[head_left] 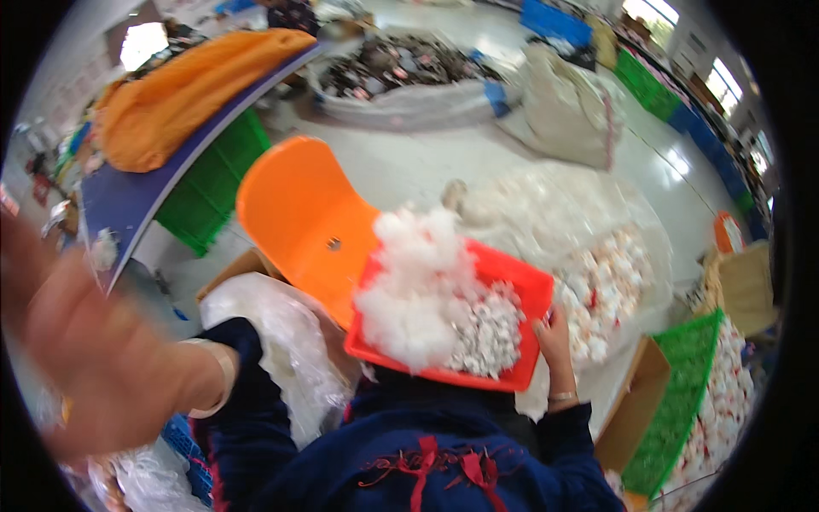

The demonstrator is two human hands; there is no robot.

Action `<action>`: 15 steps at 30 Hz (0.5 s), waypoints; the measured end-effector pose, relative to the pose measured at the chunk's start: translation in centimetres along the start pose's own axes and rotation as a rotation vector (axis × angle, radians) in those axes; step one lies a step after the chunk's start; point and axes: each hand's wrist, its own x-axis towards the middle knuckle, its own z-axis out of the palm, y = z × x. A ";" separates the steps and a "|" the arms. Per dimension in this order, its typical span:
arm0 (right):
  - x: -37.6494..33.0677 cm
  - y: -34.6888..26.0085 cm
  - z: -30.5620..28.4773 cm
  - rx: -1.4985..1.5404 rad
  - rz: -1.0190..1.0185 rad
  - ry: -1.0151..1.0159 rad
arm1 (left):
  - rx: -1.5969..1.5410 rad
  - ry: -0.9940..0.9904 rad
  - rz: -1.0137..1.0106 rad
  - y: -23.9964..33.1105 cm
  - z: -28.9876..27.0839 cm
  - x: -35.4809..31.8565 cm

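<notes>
A red plastic tray [512,282] rests on my lap. It holds a heap of white fluffy stuffing [418,282] on its left side and several small white pieces [490,328] on its right. My right hand [554,337] grips the tray's right rim, with a bracelet on the wrist. My left hand [94,358] is raised at the far left, blurred by motion, fingers apart and nothing in it; a pale bangle sits on its wrist. My dark blue sleeves and red-trimmed top fill the lower edge.
An orange plastic chair [299,213] stands just beyond the tray. A clear plastic bag [281,328] lies at my left. A large sheet with more small white pieces [606,282] spreads to the right, and beside it stands a green crate [682,401] in a cardboard box. Green crates [213,183] and a blue board with orange cloth [171,94] stand at the left.
</notes>
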 end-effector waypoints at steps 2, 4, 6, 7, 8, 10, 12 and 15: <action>-0.8 2.4 -1.7 0.074 0.069 0.009 | -0.362 0.043 -0.128 -9.1 -3.3 -0.3; -0.8 2.6 -1.7 0.194 0.046 -0.005 | 0.155 0.203 -0.360 -17.1 -6.4 -4.1; -0.5 2.6 -1.5 0.278 0.056 -0.034 | 0.338 0.468 -0.865 -23.6 -13.0 -9.7; -0.6 2.5 -1.2 0.297 0.066 -0.044 | 0.481 0.359 -1.012 -26.1 -17.7 -14.2; -0.7 2.5 -1.3 0.309 0.080 -0.049 | 0.744 0.227 -1.126 -28.3 -21.3 -19.0; -0.4 2.2 -0.8 0.298 0.082 -0.098 | 1.030 0.020 -1.015 -29.2 -24.2 -28.9; -0.7 2.4 -1.0 0.299 0.029 -0.081 | 1.274 -0.383 -0.898 -29.5 -22.7 -36.0; -1.0 2.6 -1.5 0.255 0.022 -0.046 | 1.401 -0.660 -0.820 -30.0 -19.3 -40.2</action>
